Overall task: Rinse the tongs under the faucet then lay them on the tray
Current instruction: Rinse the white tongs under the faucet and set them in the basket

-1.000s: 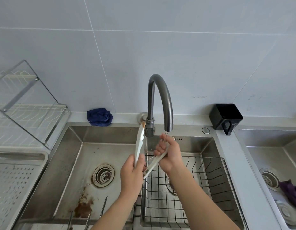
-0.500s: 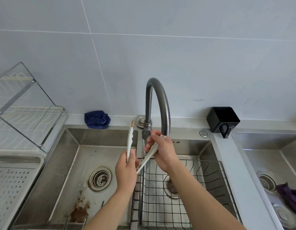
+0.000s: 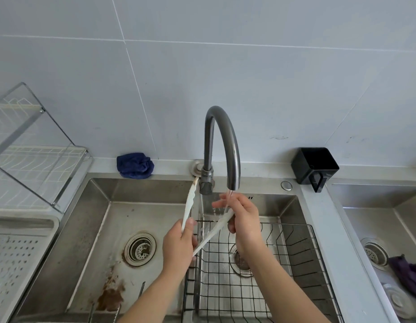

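Note:
White tongs (image 3: 189, 206) stand spread apart over the sink, tips pointing up and away. My left hand (image 3: 179, 245) grips their hinge end. One arm rises toward the faucet base; its tip is brownish. The other arm slants right under the dark curved faucet (image 3: 228, 141), where a thin stream of water runs onto it. My right hand (image 3: 245, 220) holds and rubs that wet arm, its fingers partly spread under the water. A white perforated tray (image 3: 16, 259) lies at the far left on the counter.
A steel sink (image 3: 97, 229) with a drain and brown stains lies below. A black wire basket (image 3: 260, 271) fills its right half. A blue cloth (image 3: 134, 165) and a black holder (image 3: 315, 165) sit by the wall. A clear dish rack (image 3: 34, 145) stands left; a second sink (image 3: 377, 220) lies right.
The tongs have shifted a little to the right, bringing the right arm under the spout. Water now runs over it, and my right hand's fingers have loosened.

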